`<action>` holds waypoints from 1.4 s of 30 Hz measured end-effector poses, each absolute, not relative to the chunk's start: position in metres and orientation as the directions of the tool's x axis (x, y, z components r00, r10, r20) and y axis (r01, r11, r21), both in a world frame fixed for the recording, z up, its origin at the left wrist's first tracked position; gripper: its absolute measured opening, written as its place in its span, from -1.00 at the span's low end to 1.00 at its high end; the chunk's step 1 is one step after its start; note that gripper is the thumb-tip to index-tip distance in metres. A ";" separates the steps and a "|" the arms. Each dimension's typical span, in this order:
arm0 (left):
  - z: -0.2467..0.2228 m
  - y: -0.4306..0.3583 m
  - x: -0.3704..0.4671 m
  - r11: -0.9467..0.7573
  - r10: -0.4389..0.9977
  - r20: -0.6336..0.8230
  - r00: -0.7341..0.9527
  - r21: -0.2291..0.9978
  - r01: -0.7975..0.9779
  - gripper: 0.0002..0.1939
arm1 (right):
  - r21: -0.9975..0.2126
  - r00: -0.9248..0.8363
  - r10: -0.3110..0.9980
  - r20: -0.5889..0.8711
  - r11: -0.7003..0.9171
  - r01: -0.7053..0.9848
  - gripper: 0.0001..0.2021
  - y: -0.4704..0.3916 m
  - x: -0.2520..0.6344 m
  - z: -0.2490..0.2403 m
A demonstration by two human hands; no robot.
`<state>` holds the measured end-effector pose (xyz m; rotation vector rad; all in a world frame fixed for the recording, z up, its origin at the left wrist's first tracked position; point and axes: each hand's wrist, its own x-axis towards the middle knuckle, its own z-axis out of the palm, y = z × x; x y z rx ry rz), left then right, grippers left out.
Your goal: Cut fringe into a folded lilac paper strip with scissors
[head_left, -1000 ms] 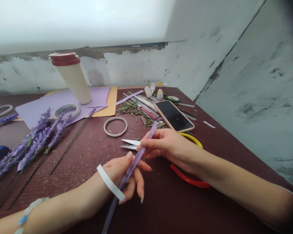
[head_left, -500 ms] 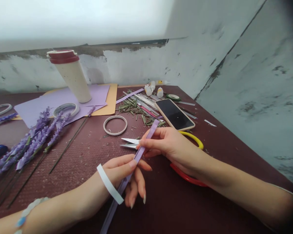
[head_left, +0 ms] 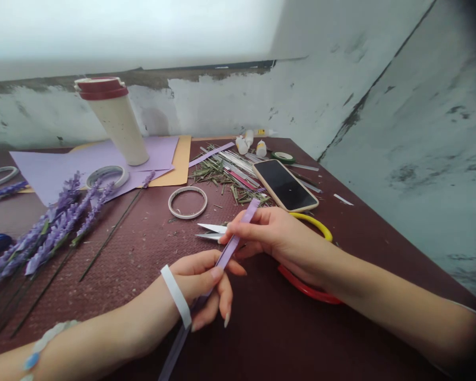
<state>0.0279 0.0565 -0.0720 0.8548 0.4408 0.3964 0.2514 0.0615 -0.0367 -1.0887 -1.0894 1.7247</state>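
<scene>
A long, narrow strip of purple paper, folded lengthwise, runs slantwise through both hands. My left hand pinches it between thumb and index finger, and its lower end hangs below the palm. My right hand grips the strip near its upper end with thumb and fingers. A white strip, perhaps tape, lies across the back of my left hand near the wrist. Under my right hand rest scissors with one yellow and one red handle; their blades stand apart and point left.
Left lie purple paper lavender stems. Behind are a tumbler on purple sheets, tape rolls, cut green bits with wires, small glue bottles and a phone. A wall borders the table's right side.
Both hands keep their hold on the purple strip. My left hand's lower fingers have curled in a little, and the strip's lower part has shifted slightly. The view has moved very slightly.
</scene>
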 end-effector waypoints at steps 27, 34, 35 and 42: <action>-0.067 0.052 0.031 0.579 0.556 -0.214 0.803 0.793 -0.190 -0.53 | -0.913 -0.255 0.905 -0.341 -0.384 -0.139 -0.51 0.061 0.249 -0.027; -0.077 0.053 0.028 0.618 0.524 -0.182 0.832 0.753 -0.224 -0.55 | -0.917 -0.270 0.903 -0.334 -0.378 -0.129 -0.52 0.060 0.249 -0.028; -0.078 0.053 0.028 0.623 0.512 -0.162 0.843 0.746 -0.235 -0.54 | -0.918 -0.271 0.905 -0.328 -0.373 -0.133 -0.52 0.060 0.249 -0.029; -0.078 0.056 0.027 0.645 0.495 -0.200 0.846 0.737 -0.203 -0.48 | -0.925 -0.303 0.909 -0.287 -0.345 -0.158 -0.60 0.056 0.249 -0.031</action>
